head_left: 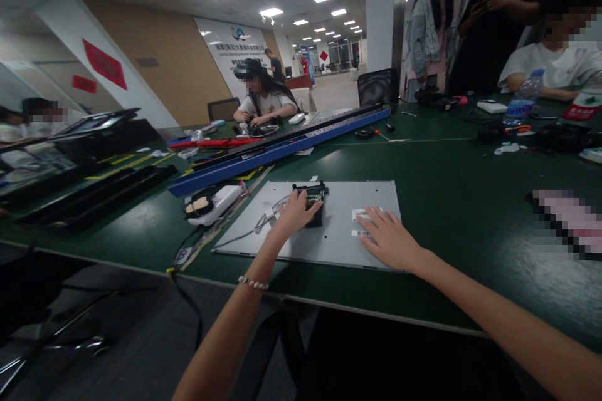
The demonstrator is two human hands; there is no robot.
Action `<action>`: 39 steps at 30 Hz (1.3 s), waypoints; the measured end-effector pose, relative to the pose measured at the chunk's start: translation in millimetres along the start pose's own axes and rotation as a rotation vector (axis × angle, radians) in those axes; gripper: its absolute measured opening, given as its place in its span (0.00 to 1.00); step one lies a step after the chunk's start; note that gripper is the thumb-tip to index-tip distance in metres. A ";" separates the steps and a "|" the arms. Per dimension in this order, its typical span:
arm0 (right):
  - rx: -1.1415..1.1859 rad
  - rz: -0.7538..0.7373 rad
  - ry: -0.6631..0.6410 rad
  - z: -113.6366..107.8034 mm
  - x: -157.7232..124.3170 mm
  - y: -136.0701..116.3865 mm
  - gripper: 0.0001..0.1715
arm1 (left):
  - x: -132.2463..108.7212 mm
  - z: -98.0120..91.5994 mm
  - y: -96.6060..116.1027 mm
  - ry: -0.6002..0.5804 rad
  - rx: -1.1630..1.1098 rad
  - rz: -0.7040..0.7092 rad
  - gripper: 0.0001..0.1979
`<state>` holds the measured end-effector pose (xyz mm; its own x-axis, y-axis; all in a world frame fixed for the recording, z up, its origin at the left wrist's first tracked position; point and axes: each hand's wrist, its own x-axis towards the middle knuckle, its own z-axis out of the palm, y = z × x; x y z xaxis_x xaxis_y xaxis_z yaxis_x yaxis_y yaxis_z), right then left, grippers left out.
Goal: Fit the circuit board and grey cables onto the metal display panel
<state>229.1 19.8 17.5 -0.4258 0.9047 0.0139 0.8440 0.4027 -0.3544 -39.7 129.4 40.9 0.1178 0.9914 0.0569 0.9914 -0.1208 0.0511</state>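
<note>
A flat grey-white metal panel (343,244) lies in front of me near the table's edge. On it sits a small black box-like part (316,220) with what looks like a circuit board inside. My left hand (297,212) rests over the left side of this part, fingers apart; its palm side is hidden. A grey cable (263,220) runs from beside that hand across the panel to the left. My right hand (388,239) lies flat on the panel's right side, fingers spread, partly covering white labels (360,215).
Left of the panel are a white power strip (221,203) and a black cable hanging off the edge. A long blue rail (282,151) crosses behind. A screwdriver (380,135) lies farther back, bottles (523,100) and a phone-like object (571,219) rightward. Several people are around the table.
</note>
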 end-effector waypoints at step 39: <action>0.019 -0.004 0.022 0.5 1.8 1.2 0.37 | 108.4 0.4 -19.3 -0.068 0.112 0.278 0.23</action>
<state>229.2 21.8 16.6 -0.4217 0.9060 0.0364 0.8358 0.4039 -0.3718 -46.0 239.2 45.7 0.3852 0.9227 -0.0135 0.9203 -0.3852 -0.0679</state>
